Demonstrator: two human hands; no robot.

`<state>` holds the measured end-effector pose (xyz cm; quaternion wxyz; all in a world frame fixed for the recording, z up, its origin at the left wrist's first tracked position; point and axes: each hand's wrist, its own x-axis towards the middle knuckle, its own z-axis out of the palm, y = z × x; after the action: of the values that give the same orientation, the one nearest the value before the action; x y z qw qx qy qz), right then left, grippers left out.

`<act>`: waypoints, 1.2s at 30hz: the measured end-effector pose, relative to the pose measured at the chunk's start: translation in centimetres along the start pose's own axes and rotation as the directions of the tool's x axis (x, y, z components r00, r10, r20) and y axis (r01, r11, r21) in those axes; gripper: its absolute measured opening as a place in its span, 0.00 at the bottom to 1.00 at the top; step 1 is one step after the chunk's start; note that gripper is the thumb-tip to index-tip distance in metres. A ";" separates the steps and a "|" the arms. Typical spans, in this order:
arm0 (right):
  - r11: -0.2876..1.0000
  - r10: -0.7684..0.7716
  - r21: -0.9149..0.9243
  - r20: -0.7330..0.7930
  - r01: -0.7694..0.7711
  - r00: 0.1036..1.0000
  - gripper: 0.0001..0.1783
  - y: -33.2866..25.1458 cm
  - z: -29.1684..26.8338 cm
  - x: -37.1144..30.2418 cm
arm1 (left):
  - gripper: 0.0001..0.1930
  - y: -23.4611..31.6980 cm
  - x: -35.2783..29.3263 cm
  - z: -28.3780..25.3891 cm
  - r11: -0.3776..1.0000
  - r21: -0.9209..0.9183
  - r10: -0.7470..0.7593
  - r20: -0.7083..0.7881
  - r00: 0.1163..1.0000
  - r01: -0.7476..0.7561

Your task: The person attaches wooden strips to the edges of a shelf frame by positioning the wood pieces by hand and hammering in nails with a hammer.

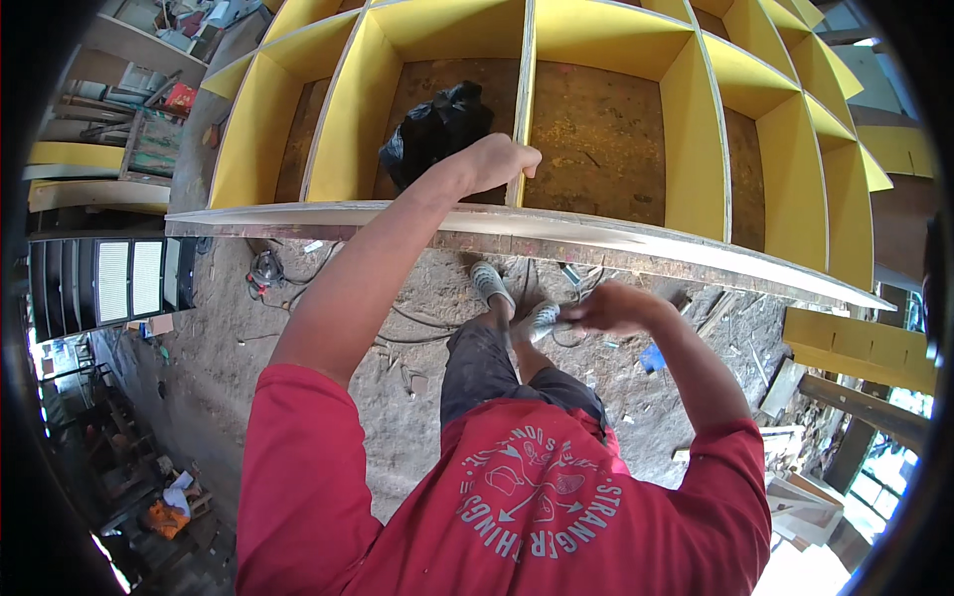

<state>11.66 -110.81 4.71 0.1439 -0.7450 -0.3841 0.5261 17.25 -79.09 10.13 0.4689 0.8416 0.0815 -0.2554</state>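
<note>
A yellow wooden compartment frame lies on a worn brown table in front of me. My left hand is closed over the near end of a yellow upright divider, its fingers curled around the edge. A crumpled black plastic bag lies in the compartment just left of that divider. A long pale board runs along the frame's near side. Lower and to the right, my right hand hangs over the floor, apart from the frame. Its fingers are bunched, and what they hold, if anything, is not clear.
Cables and scraps litter the rough floor by my feet, with a corded power tool to the left. A slotted yellow board and a timber beam stand at the right. A black louvred cabinet stands left.
</note>
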 end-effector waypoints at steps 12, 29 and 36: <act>0.993 -0.088 0.085 0.087 0.081 0.992 0.18 1.2 -0.8 -0.6 | 0.25 0.2 0.4 -0.2 1.000 0.009 -0.002 0.013 1.000 0.002; 0.990 -0.139 0.022 0.233 0.138 0.963 0.19 -1.2 -1.0 -1.0 | 0.23 -0.6 0.0 0.3 1.000 -0.024 -0.001 -0.036 0.999 0.000; 0.993 0.026 0.115 -0.278 0.006 0.960 0.24 0.1 0.7 0.0 | 0.23 -0.5 0.3 0.3 0.999 -0.037 0.022 -0.039 0.999 -0.024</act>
<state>11.05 -111.01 4.36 0.2364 -0.8042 -0.3254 0.4375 17.21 -79.08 9.45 0.4858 0.8383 0.0856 -0.2321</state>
